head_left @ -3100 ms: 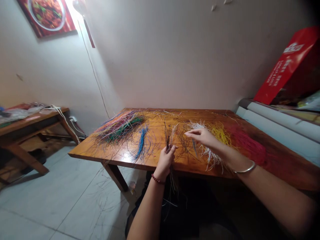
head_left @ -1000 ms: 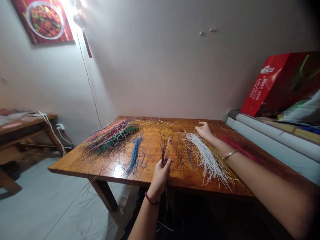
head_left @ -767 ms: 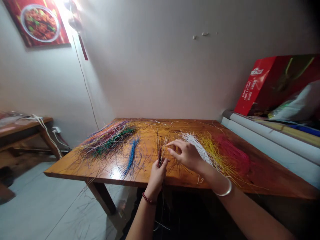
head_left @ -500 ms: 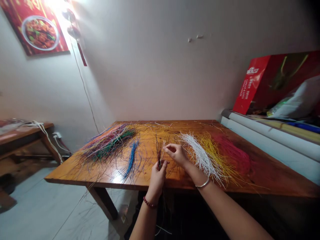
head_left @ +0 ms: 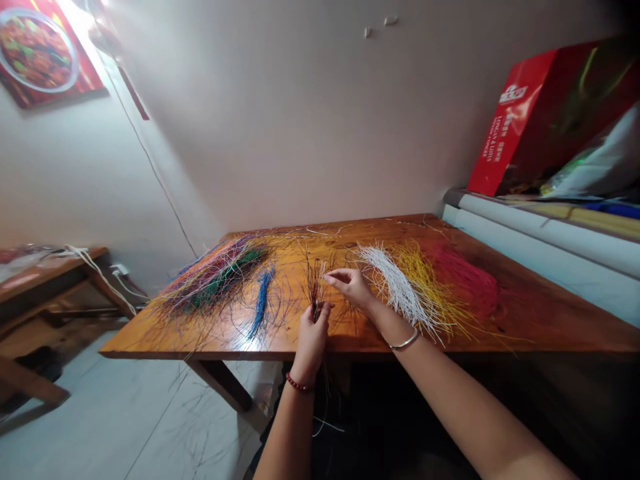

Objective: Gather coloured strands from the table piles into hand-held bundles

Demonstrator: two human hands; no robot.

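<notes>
My left hand point(head_left: 311, 333) is closed around the lower part of a bundle of thin dark brown, wire-like strands point(head_left: 315, 285), which stands upright and fans out at the top. A few loose ends hang below that fist, over the table's front edge. Beside the bundle's upper right side, my right hand point(head_left: 356, 291) pinches with thumb and forefinger at a pale thin strand, its other fingers curled. To the left lies a small blue bunch of strands point(head_left: 261, 303); to the right is a white bunch point(head_left: 403, 290).
On the wooden table point(head_left: 165, 337), green strands point(head_left: 227, 277) and a mixed-colour pile point(head_left: 210, 260) lie left. Yellow point(head_left: 420, 273) and pinkish-red strands point(head_left: 467, 280) lie right. Long white rolls point(head_left: 540, 217) and a red box point(head_left: 520, 113) border the right side; a wall stands behind.
The camera view has tilted and shifted, so the table sits higher in the picture. Both hands keep nearly the same pose at the bundle, the right still pinching near its top.
</notes>
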